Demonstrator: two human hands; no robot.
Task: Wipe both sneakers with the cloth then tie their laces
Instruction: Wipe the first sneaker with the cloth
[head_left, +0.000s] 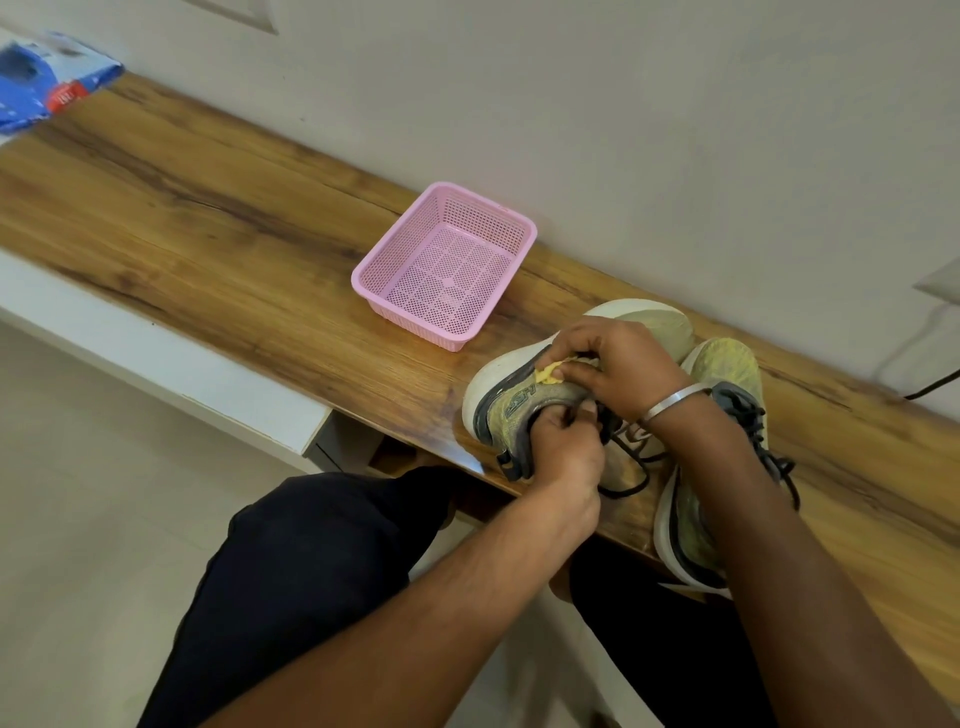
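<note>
A long wooden bench (218, 218) runs along a pale wall. Nearest, the left hand (563, 452) grips the collar of a yellow-green sneaker (511, 410) tipped on its side, white sole facing left. Just above, the right hand (618, 364) pinches a small yellow cloth (549, 373) against that shoe's side. The second sneaker (727, 379) stands beside it, dark laces (779, 462) loose. Farther back sits a pink basket (447, 265), and far left a blue package (47, 83).

Bare forearms, silver bangle (674, 399) on right wrist, dark trousers (311, 561).
</note>
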